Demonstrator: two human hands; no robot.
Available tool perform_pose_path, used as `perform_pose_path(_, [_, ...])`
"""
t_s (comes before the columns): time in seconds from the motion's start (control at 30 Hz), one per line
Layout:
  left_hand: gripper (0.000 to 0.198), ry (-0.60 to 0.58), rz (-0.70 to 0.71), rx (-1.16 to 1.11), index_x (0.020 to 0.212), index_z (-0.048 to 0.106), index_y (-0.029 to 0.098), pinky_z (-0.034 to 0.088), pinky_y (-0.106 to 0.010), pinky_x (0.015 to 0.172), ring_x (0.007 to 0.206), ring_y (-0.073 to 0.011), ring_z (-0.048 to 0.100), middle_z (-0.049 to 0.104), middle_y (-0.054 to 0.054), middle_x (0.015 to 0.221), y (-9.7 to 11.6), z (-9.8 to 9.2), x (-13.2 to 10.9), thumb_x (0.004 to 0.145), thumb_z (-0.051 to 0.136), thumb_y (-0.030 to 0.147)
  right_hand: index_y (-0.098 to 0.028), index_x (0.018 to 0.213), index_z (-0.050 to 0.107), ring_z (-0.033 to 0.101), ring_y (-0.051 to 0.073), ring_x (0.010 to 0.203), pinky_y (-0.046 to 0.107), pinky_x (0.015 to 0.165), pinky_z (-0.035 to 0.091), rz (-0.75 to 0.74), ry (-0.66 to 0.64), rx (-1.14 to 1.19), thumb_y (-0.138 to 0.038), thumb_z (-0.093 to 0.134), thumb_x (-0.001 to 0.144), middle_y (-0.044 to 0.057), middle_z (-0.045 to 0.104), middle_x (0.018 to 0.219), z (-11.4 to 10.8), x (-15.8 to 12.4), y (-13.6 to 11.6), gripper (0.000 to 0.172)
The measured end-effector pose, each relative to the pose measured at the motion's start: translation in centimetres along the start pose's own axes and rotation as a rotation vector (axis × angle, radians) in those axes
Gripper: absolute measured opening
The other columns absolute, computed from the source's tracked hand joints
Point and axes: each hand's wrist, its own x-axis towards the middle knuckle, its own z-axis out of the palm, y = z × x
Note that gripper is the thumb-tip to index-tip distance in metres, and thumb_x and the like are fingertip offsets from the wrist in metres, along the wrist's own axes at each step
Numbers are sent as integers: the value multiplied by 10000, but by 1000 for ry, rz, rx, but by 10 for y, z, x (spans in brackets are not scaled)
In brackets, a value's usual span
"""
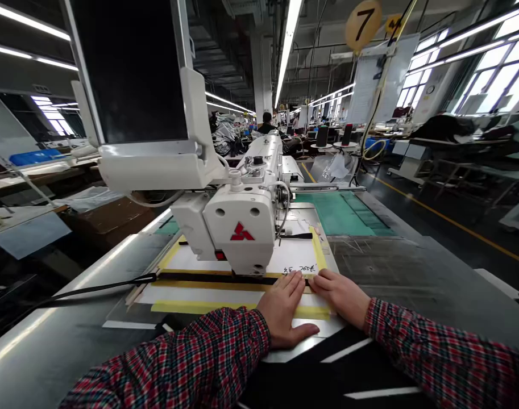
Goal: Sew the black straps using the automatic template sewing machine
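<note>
My left hand (285,309) lies flat, fingers stretched out, on a clear template (191,295) edged with yellow tape, just in front of a white sewing machine head (242,227). My right hand (342,295) rests beside it with fingers extended, fingertips touching the template's near right corner. A black strap (114,287) runs along the template under the machine head and off to the left. Both sleeves are red plaid. Neither hand holds anything.
A large dark monitor (131,74) hangs over the machine at left. A green mat (340,213) lies behind on the steel table (412,272). Other workstations and seated people fill the hall behind; a yellow floor line runs at right.
</note>
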Motion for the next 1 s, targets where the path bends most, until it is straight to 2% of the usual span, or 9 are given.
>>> perform_pose_path(0.1, [861,-43,105,1,1359,301,30,231,-449,1080,1320,-317,192,212,-186,1431,-6,-11,-17,747,554,580,-53,971,579,459,223,795,378,703,517,-14,-15,-4,-101,526,851,91,520,881,-1,3,-1,140])
perform_pose_path(0.17, [747,-44,166,20,1353,332,80,291,-399,1063,1301,-280,269,282,-150,1415,-17,-21,-39,789,535,525,-51,986,575,460,222,801,373,700,524,-17,-15,-2,-94,514,854,94,518,893,-2,3,-1,151])
perform_pose_path(0.27, [484,44,64,89,1308,417,173,349,-357,1032,1232,-224,401,436,-81,1337,-41,-38,-76,884,440,406,-57,1009,565,461,221,819,369,708,528,-10,0,8,-84,484,865,102,514,939,-4,2,0,168])
perform_pose_path(0.33, [485,64,-49,148,1319,404,176,346,-388,1032,1224,-237,409,433,-82,1339,-56,-46,-91,898,416,418,-63,1003,564,462,225,835,372,716,528,-8,4,15,-74,470,866,105,512,952,-5,1,0,167])
perform_pose_path(0.47, [621,0,-121,200,1343,371,151,341,-413,1029,1231,-266,395,390,-95,1367,-73,-44,-90,859,437,534,-67,1010,558,459,228,851,377,737,523,0,-4,16,-74,452,873,107,511,955,-5,0,1,173])
perform_pose_path(0.67, [622,27,-84,195,1352,357,159,349,-405,1022,1223,-260,406,382,-87,1373,-78,-34,-87,859,437,530,-88,1027,547,456,227,844,387,738,520,-3,9,33,-78,395,893,99,514,947,-4,0,0,204])
perform_pose_path(1.0, [598,71,-126,192,1333,390,188,338,-392,1024,1236,-258,388,447,-51,1332,-83,-45,-103,847,452,531,-41,1098,514,457,220,808,384,723,520,-26,17,36,-86,349,908,109,501,933,4,14,-8,255])
